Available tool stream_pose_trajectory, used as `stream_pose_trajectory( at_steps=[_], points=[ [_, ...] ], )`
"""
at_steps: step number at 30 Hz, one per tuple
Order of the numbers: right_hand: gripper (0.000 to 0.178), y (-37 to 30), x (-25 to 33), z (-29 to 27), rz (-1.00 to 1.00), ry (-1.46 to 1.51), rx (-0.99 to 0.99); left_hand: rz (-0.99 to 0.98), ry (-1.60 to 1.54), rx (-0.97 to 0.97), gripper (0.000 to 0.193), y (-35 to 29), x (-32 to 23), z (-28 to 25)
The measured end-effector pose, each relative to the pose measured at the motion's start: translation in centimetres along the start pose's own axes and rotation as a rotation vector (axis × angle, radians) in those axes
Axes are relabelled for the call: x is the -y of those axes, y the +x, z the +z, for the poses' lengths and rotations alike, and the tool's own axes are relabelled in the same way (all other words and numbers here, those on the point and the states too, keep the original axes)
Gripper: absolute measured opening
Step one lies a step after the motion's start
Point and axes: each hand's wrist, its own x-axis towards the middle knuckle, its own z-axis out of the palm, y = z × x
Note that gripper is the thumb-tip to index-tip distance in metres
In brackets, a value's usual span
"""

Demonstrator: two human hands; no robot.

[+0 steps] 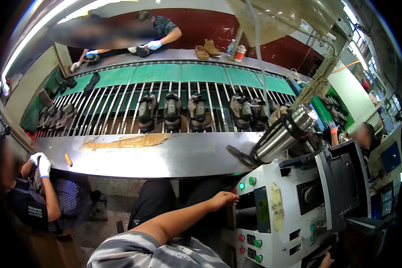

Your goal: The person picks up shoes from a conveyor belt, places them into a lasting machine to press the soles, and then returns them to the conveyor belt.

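At far left, a co-worker's white-gloved hands (41,164) meet beside the metal tabletop (196,156), where a small tan stick (68,160) lies. Behind it, dark shoes (172,111) stand on a slatted conveyor (105,114). The left hand (223,201) has its grip pressed together, near the buttoned front of the white machine (291,219), which stands at right, below a tilted steel flask (274,144). The right hand (327,260) shows partly at the machine's lower edge; I cannot tell its grip.

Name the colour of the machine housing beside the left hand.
White; the machine housing shows best in the head view.
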Motion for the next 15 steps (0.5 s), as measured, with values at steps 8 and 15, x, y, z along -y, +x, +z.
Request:
stream_pose_trajectory(
  at_steps=[8,15],
  points=[
    [0.054,-10.1,1.7,3.3,-0.482,0.217,-0.402,0.03,0.04,-0.005,0.025,-6.7,-1.7,-2.3],
    [0.064,-25.2,6.7,9.0,-0.784,0.59,-0.172,-0.039,0.229,0.004,0.021,-12.9,-1.1,-4.3]
  ],
)
